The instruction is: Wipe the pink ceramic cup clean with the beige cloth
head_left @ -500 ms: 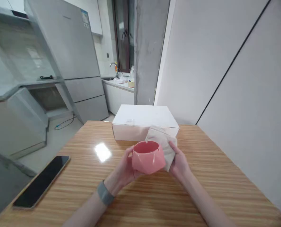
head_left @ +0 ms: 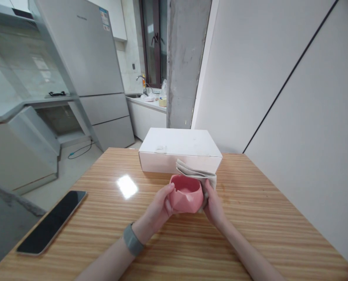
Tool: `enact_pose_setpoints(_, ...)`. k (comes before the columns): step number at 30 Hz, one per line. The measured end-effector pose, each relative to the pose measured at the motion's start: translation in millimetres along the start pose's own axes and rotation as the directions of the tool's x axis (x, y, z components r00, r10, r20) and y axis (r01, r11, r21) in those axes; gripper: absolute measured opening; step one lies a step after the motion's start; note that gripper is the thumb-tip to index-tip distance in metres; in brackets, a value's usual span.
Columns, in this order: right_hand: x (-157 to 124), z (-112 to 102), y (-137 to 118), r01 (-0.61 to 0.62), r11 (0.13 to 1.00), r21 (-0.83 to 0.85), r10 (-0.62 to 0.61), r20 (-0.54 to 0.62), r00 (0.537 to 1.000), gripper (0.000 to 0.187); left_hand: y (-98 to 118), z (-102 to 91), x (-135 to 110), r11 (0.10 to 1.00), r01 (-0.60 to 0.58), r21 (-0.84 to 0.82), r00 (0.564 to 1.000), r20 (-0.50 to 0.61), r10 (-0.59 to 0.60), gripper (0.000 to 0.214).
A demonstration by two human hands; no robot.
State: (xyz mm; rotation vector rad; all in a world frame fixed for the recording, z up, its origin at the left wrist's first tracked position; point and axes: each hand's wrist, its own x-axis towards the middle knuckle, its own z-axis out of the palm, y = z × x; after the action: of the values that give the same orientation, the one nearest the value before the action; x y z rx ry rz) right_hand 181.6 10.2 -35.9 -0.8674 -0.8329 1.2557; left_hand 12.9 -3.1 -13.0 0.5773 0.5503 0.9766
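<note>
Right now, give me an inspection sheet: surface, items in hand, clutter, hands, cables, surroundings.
Surface: wood-grain table, bright reflection at left.
Items in hand: pink bowl, faceted, opening up; folded cloth at its far right side.
Clutter: white box beyond the bowl; phone at left edge.
Hands: left hand grips the bowl, thumb at rim; right hand grips the cloth.
Cables: one cable on the floor.
Surroundings: fridge, faucet, grey pillar.
</note>
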Motion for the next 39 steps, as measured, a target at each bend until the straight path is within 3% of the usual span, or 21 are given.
enact_pose_setpoints(4,-7.2,3.4,4.8,0.104,0.994,-0.035,-0.105,-0.038,0.994,0.038,-1.3,7.2,-2.5,0.99,-0.136,0.027,0.986,-0.089,0.138,0.042)
enact_pose_setpoints(7,-11.4,5.7,4.8,0.136,0.991,-0.017,-0.137,-0.033,0.99,0.037,-0.6,9.7,-5.2,0.989,-0.15,0.012,0.988,-0.038,0.15,0.048)
enact_pose_setpoints(10,-11.8,6.4,1.6,0.035,0.999,0.022,-0.033,-0.061,0.998,0.033,2.1,9.1,-7.3,0.997,-0.074,-0.004,0.996,0.046,0.074,0.047)
enact_pose_setpoints(15,-9.1,5.9,-16.1,-0.183,0.978,0.099,0.186,-0.022,0.982,0.025,12.0,7.6,-8.0,0.997,0.067,-0.031,0.995,0.074,-0.065,0.042)
enact_pose_setpoints(18,-6.6,1.7,-29.0,-0.33,0.932,0.149,0.32,0.087,0.943,0.028,21.1,5.8,-6.3,0.985,0.17,-0.041,0.98,0.107,-0.165,0.046)
enact_pose_setpoints(22,-3.4,-6.9,-39.8,-0.436,0.884,0.167,0.417,0.137,0.898,0.03,26.6,-2.9,-2.7,0.982,0.19,-0.021,0.98,0.067,-0.188,0.036)
enact_pose_setpoints(29,-5.2,-7.8,-41.8,-0.513,0.851,0.114,0.476,0.249,0.844,0.031,16.8,-16.0,-0.1,0.974,0.225,-0.011,0.972,0.069,-0.223,0.038)
enact_pose_setpoints(32,-6.2,-3.9,-34.0,-0.52,0.849,0.095,0.473,0.303,0.827,0.038,14.2,-17.0,-1.6,0.951,0.306,0.052,0.947,0.09,-0.309,0.046)
enact_pose_setpoints(35,-6.3,0.2,-25.9,-0.49,0.869,0.072,0.445,0.319,0.837,0.047,11.0,-18.5,-2.2,0.938,0.321,0.134,0.94,0.078,-0.333,0.051)
enact_pose_setpoints(39,-7.9,6.8,-20.3,-0.427,0.904,0.03,0.402,0.285,0.87,0.054,6.6,-18.6,0.1,0.96,0.219,0.177,0.972,0.044,-0.23,0.053)
